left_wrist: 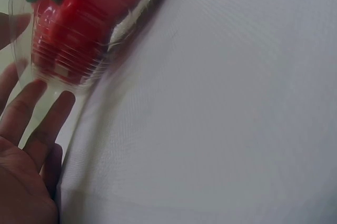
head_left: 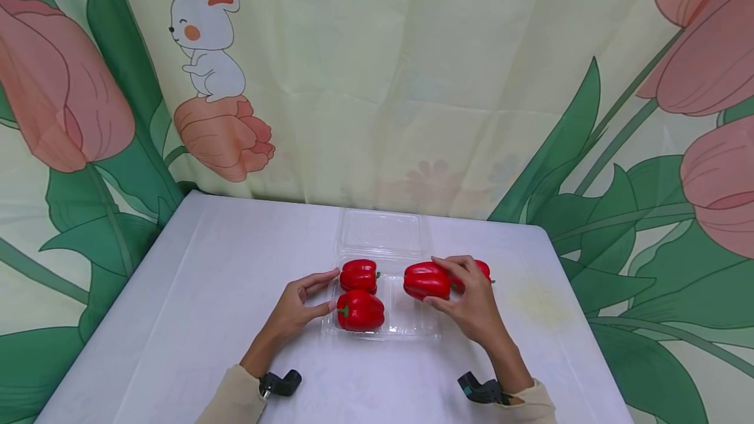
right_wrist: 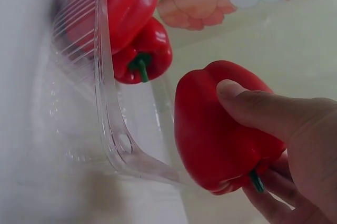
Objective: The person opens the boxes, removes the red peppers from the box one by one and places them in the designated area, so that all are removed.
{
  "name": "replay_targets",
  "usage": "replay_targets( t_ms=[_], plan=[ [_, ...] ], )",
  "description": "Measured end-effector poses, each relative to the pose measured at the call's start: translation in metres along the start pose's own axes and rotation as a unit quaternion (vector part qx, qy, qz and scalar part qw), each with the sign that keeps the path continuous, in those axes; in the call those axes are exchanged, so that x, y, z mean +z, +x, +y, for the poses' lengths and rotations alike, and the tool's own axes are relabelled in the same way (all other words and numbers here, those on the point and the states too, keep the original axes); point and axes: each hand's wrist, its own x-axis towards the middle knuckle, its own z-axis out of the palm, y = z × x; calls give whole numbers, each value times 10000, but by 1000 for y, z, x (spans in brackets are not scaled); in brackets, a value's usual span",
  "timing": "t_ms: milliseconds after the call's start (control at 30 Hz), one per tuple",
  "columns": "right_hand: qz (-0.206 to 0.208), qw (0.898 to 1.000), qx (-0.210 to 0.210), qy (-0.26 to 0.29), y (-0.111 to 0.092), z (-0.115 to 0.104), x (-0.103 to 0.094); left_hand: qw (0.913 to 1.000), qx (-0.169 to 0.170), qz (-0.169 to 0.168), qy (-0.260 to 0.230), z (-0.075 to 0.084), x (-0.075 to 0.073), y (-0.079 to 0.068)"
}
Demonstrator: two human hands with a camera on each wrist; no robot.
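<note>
A clear plastic clamshell box (head_left: 406, 331) lies with its lid (head_left: 383, 231) folded back. Two red bell peppers sit in its left half: a rear pepper (head_left: 358, 276) and a front pepper (head_left: 360, 311) with a green stem. My right hand (head_left: 471, 303) grips another bell pepper (right_wrist: 226, 129) over the right half, thumb on its near side and fingers beneath. At the box's left edge, my left hand (head_left: 297, 305) has its thumb and fingers spread, fingertips at the clear wall (left_wrist: 68, 74). Part of one more pepper (head_left: 483, 269) shows behind the right hand.
A white cloth covers the table (head_left: 194, 293). Behind it hangs a curtain (head_left: 365, 84) printed with tulips and a rabbit. A pale yellowish stain (head_left: 538, 300) marks the cloth at right. Each wrist wears a black camera mount (head_left: 281, 383).
</note>
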Motion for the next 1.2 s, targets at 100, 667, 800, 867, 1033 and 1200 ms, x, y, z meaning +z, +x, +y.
replay_targets(
  t_ms=[100, 667, 800, 867, 1033, 1200],
  plan=[
    [50, 10000, -24, -3, -2, 2, -3, 10000, 37, -17, 7, -1, 0, 0],
    [181, 9996, 116, -189, -12, 8, -23, 10000, 14, -31, -48, 0, -1, 0],
    [233, 9993, 175, -226, -14, 10, -26, 10000, -22, -15, -64, 0, -1, -1],
    [274, 9991, 186, -278, -16, 10, -28, 10000, -30, -16, -65, 0, -1, -1],
    [326, 9980, 238, -481, -19, 13, -31, 10000, -36, -17, -10, 0, -1, -1],
    [351, 9976, 264, -531, -22, 16, -36, 10000, -51, -3, 30, 0, -1, 0]
  ],
)
